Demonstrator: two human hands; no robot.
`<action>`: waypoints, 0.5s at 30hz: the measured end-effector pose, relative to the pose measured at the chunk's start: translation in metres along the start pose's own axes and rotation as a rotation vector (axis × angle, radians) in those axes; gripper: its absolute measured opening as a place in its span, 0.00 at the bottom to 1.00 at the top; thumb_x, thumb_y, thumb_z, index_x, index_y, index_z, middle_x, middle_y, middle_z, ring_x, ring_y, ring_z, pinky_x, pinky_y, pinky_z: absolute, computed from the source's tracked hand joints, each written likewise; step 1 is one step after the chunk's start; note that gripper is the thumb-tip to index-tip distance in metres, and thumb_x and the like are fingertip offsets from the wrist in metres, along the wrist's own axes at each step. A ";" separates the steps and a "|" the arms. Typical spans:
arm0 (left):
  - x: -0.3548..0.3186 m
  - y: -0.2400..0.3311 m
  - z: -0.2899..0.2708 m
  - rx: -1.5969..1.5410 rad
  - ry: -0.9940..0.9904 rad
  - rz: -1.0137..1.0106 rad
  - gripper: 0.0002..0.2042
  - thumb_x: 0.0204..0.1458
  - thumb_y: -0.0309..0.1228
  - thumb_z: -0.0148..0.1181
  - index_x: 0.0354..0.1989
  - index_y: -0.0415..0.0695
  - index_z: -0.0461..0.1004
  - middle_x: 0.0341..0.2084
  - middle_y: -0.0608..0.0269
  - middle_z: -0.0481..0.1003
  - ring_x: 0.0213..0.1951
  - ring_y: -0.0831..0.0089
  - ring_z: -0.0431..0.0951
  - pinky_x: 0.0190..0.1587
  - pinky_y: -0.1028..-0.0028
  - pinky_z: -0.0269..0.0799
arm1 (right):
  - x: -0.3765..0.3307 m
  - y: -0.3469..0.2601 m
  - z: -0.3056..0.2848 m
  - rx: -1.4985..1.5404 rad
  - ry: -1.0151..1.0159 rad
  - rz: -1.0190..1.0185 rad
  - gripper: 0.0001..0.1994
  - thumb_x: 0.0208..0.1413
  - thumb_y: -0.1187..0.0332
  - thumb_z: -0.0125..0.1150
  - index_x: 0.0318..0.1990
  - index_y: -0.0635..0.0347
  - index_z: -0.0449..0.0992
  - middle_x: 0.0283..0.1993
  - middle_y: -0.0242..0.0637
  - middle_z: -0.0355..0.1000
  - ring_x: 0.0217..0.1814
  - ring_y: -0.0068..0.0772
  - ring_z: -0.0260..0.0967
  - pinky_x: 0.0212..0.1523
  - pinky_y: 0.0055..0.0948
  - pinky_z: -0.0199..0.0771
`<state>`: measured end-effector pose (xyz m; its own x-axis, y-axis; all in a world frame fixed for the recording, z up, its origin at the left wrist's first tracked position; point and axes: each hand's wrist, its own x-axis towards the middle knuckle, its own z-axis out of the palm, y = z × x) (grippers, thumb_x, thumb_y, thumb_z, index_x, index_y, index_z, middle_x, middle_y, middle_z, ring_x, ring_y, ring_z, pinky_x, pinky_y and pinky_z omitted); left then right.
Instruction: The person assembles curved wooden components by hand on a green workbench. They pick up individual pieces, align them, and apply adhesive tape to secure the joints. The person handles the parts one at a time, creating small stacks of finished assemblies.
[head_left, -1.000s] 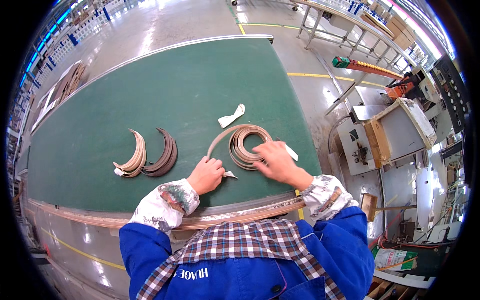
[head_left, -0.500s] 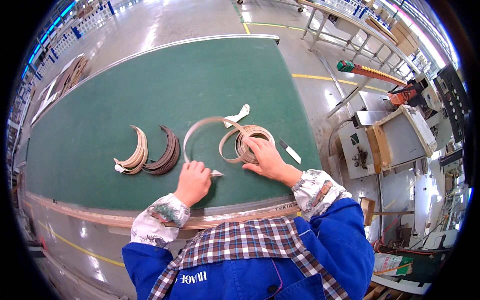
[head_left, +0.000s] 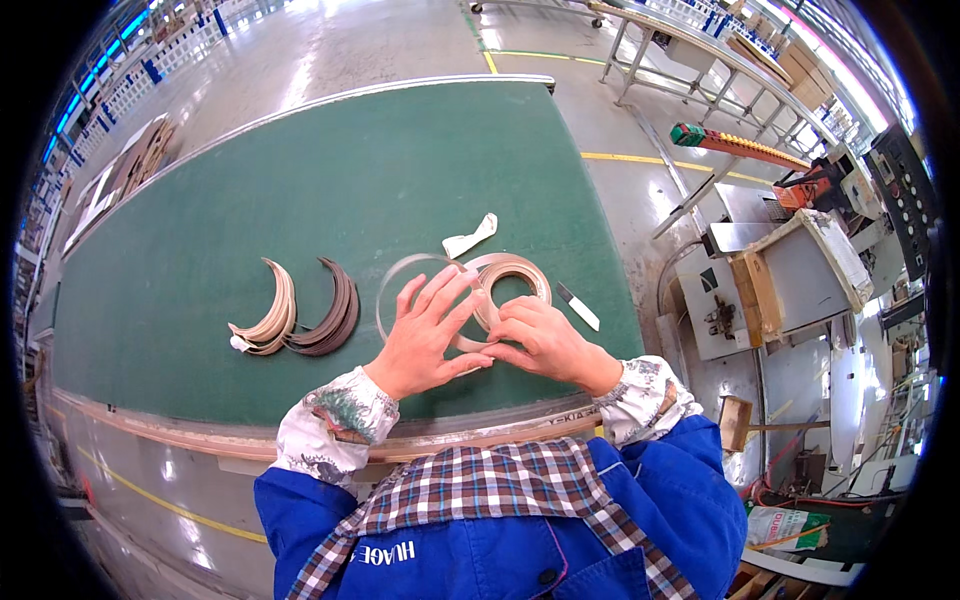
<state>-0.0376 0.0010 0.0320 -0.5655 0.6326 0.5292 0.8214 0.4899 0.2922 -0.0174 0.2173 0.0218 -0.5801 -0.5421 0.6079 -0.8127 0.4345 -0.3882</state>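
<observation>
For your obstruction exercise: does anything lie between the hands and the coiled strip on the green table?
Nothing visible does. The left hand and right hand already rest on the coiled strip; the white scrap and small blade lie beside it.

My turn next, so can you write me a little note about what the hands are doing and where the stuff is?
Left hand: fingers spread, resting on the loose loop of the tan strip coil.
Right hand: pinching the strip just below the coil.
Things: coil lies flat on the green table; two curved bundles, one tan and one dark brown, lie to the left; a white scrap behind the coil; a small blade at its right.
Done: two bundles lie finished-looking.
Left: the coil is partly unwound and not bundled.
</observation>
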 end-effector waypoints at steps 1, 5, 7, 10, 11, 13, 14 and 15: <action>0.003 0.002 -0.002 0.009 -0.039 0.028 0.33 0.45 0.52 0.61 0.55 0.43 0.64 0.53 0.57 0.64 0.55 0.60 0.63 0.57 0.60 0.49 | 0.000 -0.002 -0.003 0.021 -0.015 0.007 0.10 0.43 0.67 0.68 0.31 0.58 0.72 0.31 0.37 0.70 0.37 0.39 0.68 0.37 0.35 0.69; 0.004 0.004 -0.011 -0.086 -0.226 -0.069 0.25 0.45 0.47 0.62 0.50 0.48 0.70 0.44 0.62 0.67 0.46 0.67 0.65 0.50 0.64 0.53 | -0.002 -0.010 -0.009 0.121 -0.018 0.079 0.10 0.45 0.68 0.66 0.33 0.59 0.73 0.32 0.38 0.71 0.34 0.40 0.69 0.35 0.35 0.71; 0.006 0.006 0.000 -0.114 -0.082 -0.014 0.19 0.43 0.40 0.65 0.43 0.48 0.74 0.38 0.63 0.68 0.41 0.68 0.68 0.46 0.65 0.56 | -0.006 -0.010 -0.011 0.185 0.018 0.161 0.09 0.47 0.69 0.65 0.34 0.60 0.73 0.32 0.39 0.71 0.34 0.41 0.70 0.34 0.35 0.71; 0.002 0.015 0.005 -0.040 0.147 0.049 0.17 0.40 0.31 0.67 0.41 0.45 0.74 0.39 0.60 0.70 0.37 0.65 0.72 0.41 0.67 0.64 | -0.004 -0.012 -0.016 0.374 0.028 0.332 0.11 0.48 0.67 0.67 0.38 0.60 0.74 0.33 0.40 0.74 0.35 0.33 0.74 0.34 0.29 0.73; -0.002 0.020 0.009 -0.182 0.199 -0.013 0.18 0.40 0.27 0.68 0.42 0.42 0.74 0.39 0.56 0.70 0.37 0.60 0.72 0.40 0.66 0.69 | 0.001 -0.019 -0.020 0.435 0.050 0.349 0.12 0.49 0.66 0.67 0.39 0.61 0.75 0.32 0.38 0.74 0.32 0.28 0.73 0.32 0.27 0.73; -0.007 0.020 0.007 -0.351 0.177 -0.047 0.17 0.39 0.26 0.69 0.39 0.41 0.73 0.37 0.53 0.69 0.39 0.58 0.71 0.39 0.66 0.69 | 0.005 -0.023 -0.021 0.614 0.036 0.411 0.12 0.49 0.66 0.66 0.39 0.61 0.74 0.30 0.36 0.73 0.31 0.26 0.71 0.32 0.26 0.71; -0.002 0.025 0.005 -0.380 0.170 -0.094 0.14 0.39 0.24 0.68 0.36 0.40 0.72 0.34 0.54 0.68 0.37 0.58 0.70 0.38 0.68 0.68 | 0.009 -0.023 -0.025 0.648 -0.018 0.390 0.12 0.50 0.66 0.65 0.38 0.62 0.74 0.30 0.36 0.72 0.30 0.26 0.70 0.31 0.26 0.70; -0.007 0.019 0.008 -0.469 0.116 -0.160 0.12 0.39 0.22 0.65 0.34 0.39 0.71 0.33 0.55 0.67 0.35 0.61 0.70 0.35 0.71 0.66 | 0.013 -0.022 -0.027 0.705 -0.083 0.353 0.11 0.50 0.66 0.65 0.38 0.62 0.74 0.30 0.35 0.72 0.30 0.27 0.69 0.31 0.26 0.69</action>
<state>-0.0187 0.0103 0.0277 -0.6967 0.4880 0.5258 0.6853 0.2360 0.6890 -0.0053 0.2199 0.0573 -0.7896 -0.5208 0.3245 -0.4064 0.0475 -0.9125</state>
